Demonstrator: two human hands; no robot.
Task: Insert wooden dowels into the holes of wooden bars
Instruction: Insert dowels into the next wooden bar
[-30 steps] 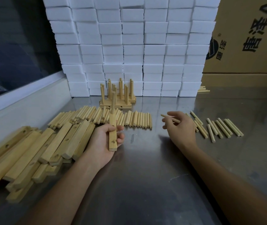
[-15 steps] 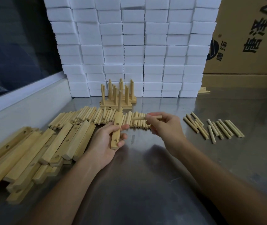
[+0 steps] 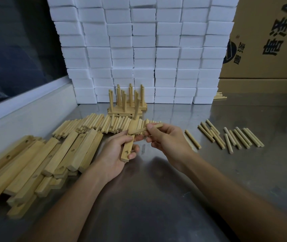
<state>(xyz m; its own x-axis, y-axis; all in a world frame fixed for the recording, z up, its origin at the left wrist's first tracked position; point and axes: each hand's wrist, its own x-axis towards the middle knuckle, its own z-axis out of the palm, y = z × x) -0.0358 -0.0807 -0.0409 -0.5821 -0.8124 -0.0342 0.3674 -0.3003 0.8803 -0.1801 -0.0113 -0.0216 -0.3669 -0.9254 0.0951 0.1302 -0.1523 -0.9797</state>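
My left hand (image 3: 114, 152) grips a short wooden bar (image 3: 128, 151) above the steel table; an empty hole shows near its close end and one dowel (image 3: 136, 112) stands up from its far end. My right hand (image 3: 167, 138) pinches a loose dowel (image 3: 145, 129) that lies crosswise over the bar's middle, its left tip over the bar. A row of loose dowels (image 3: 101, 124) lies behind my hands. More dowels (image 3: 235, 137) are scattered to the right.
A heap of plain bars (image 3: 34, 163) lies at the left. Finished bars with upright dowels (image 3: 127, 102) stand at the back before a wall of white foam blocks (image 3: 144, 49). A cardboard box (image 3: 270, 41) is at the right.
My right hand has carried its dowel leftward from the scattered dowels to just over the bar. My left hand has tilted the bar and brought it a little to the right.
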